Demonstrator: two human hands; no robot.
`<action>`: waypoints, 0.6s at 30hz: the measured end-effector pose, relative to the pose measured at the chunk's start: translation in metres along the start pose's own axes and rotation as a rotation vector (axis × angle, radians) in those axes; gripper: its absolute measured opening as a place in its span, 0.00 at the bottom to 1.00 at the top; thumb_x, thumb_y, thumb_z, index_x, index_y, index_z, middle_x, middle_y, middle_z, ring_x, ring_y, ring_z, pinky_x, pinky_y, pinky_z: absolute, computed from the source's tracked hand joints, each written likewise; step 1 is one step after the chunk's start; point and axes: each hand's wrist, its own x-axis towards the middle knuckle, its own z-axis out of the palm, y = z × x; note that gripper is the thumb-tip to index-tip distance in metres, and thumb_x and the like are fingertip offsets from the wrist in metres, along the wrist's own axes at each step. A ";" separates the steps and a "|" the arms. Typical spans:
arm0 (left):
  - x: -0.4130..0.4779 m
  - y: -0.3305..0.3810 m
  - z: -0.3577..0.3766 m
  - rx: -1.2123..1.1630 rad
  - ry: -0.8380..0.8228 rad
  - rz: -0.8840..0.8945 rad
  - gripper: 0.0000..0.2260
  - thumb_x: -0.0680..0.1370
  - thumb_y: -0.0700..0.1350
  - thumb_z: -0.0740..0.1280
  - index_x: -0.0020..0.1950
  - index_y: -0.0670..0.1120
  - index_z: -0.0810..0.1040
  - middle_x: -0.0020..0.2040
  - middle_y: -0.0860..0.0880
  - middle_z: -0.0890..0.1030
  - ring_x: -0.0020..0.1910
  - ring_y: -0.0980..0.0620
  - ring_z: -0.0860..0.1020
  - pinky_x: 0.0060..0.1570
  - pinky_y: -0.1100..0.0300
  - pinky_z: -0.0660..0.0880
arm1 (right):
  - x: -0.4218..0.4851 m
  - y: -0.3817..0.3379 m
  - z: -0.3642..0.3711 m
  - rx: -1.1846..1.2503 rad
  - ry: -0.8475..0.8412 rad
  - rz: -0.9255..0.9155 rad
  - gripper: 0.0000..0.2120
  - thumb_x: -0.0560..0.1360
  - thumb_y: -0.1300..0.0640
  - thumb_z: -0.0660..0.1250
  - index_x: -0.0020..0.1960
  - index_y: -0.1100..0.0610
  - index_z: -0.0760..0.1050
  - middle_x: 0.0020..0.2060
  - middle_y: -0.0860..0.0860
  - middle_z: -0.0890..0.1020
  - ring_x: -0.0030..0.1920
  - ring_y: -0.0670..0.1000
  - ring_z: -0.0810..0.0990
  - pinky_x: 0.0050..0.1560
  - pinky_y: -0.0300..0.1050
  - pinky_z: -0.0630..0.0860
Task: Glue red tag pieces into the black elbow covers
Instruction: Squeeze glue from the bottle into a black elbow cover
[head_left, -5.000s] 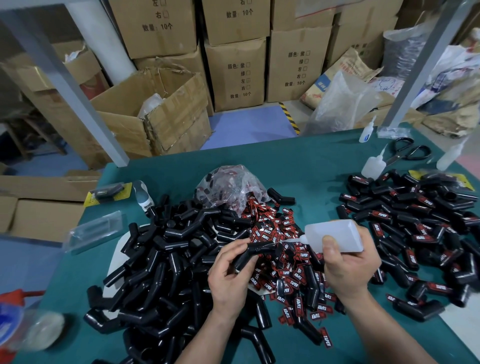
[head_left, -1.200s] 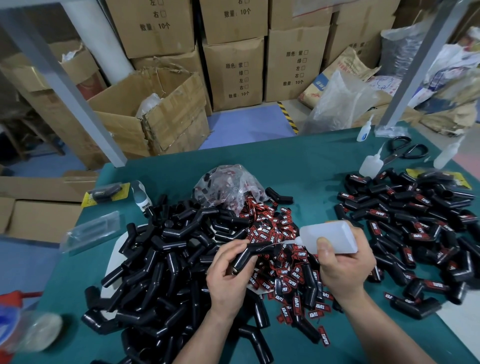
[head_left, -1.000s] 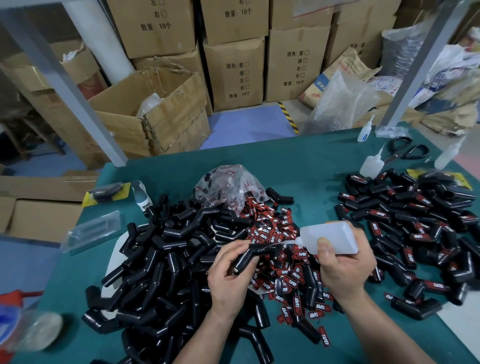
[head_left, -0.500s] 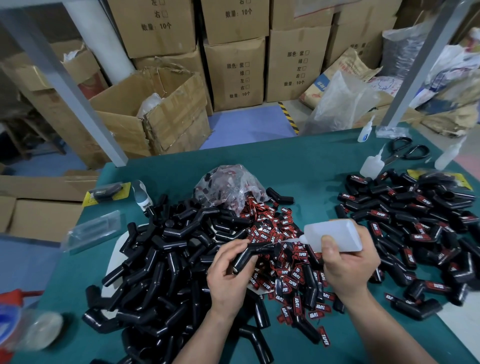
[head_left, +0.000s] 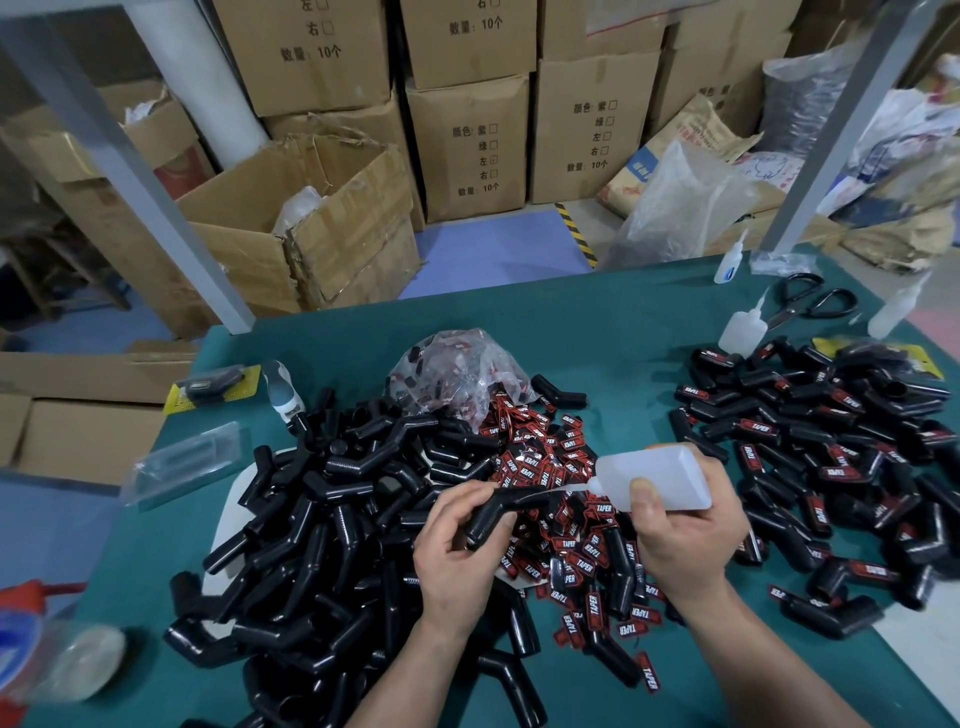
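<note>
My left hand (head_left: 457, 558) grips a black elbow cover (head_left: 501, 512) above the table's middle. My right hand (head_left: 685, 540) holds a white glue bottle (head_left: 657, 480) on its side, its thin nozzle touching the cover's right arm. Below and behind the hands lies a heap of red tag pieces (head_left: 550, 457) printed TAPER. A big pile of bare black covers (head_left: 322, 519) fills the left side. On the right lies a pile of covers with red tags on them (head_left: 826, 452).
A clear plastic bag (head_left: 457, 371) with tags sits behind the heap on the green table (head_left: 597, 332). Scissors (head_left: 810, 304) and three small glue bottles (head_left: 743, 332) stand at the back right. Cardboard boxes (head_left: 322, 223) crowd the floor beyond. A clear packet (head_left: 182, 465) lies left.
The glue bottle's nozzle stays on the held cover; both hands shifted only slightly. The piles have not moved.
</note>
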 end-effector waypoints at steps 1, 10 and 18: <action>0.000 0.000 0.000 0.002 0.000 0.001 0.15 0.74 0.46 0.77 0.59 0.58 0.85 0.57 0.54 0.84 0.58 0.48 0.84 0.60 0.57 0.79 | 0.000 0.000 0.000 -0.003 -0.004 -0.003 0.20 0.77 0.39 0.69 0.50 0.57 0.74 0.48 0.32 0.79 0.41 0.36 0.79 0.39 0.29 0.73; 0.002 0.002 0.001 -0.006 0.001 0.034 0.15 0.75 0.47 0.77 0.60 0.59 0.84 0.57 0.53 0.84 0.57 0.48 0.84 0.59 0.60 0.78 | 0.001 -0.002 0.000 -0.006 0.012 -0.015 0.20 0.77 0.40 0.69 0.49 0.58 0.74 0.47 0.32 0.79 0.42 0.36 0.78 0.40 0.28 0.72; 0.002 0.000 0.000 -0.010 0.002 0.016 0.13 0.75 0.48 0.77 0.59 0.57 0.84 0.57 0.54 0.84 0.57 0.47 0.84 0.59 0.59 0.78 | 0.002 -0.004 0.000 0.057 0.035 -0.018 0.15 0.77 0.41 0.70 0.53 0.52 0.75 0.48 0.33 0.80 0.43 0.38 0.79 0.41 0.29 0.73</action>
